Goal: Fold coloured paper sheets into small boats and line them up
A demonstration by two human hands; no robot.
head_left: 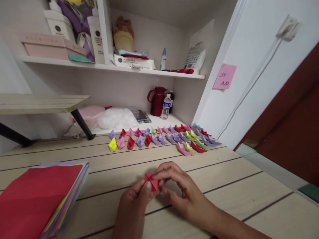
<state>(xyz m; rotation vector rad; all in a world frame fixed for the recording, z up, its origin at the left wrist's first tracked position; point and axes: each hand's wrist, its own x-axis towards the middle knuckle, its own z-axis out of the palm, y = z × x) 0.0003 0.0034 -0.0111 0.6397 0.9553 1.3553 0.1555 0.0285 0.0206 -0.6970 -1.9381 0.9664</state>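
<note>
Well right of the coloured paper stack [37, 192], pinches with the left hand [133, 202] a folded red origami paper [154, 185] over the planked tabletop [109, 177]; touches it with the half-open right hand [188, 196]. Looks mid-fold; seems to need careful creasing.

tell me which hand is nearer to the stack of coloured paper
Left. The left hand, pinching the red folded paper, is to the right of the stack, apart from it; the right hand is farther right.

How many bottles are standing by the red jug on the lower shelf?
2: a clear bottle right of the jug, and a dark bottle partly hidden behind it. Others may be hidden.
</note>
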